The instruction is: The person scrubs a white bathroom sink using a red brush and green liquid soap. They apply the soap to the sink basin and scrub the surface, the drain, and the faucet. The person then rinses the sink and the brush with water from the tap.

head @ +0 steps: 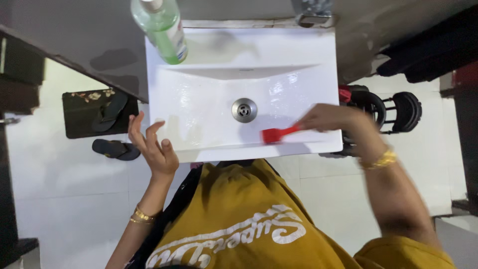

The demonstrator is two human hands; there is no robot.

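At about 8 o'clock from the drain (244, 110), the left hand (152, 148) rests against the front-left edge of the white sink (199, 124), its fingers (135, 130) spread wide and loosely curled, holding nothing. A green bottle (162, 27) stands at 11 o'clock on the sink's back ledge. At 4 o'clock from the drain, the right hand (326, 118) has its fingers closed around the handle of a red brush (277, 134), whose head lies on the basin floor.
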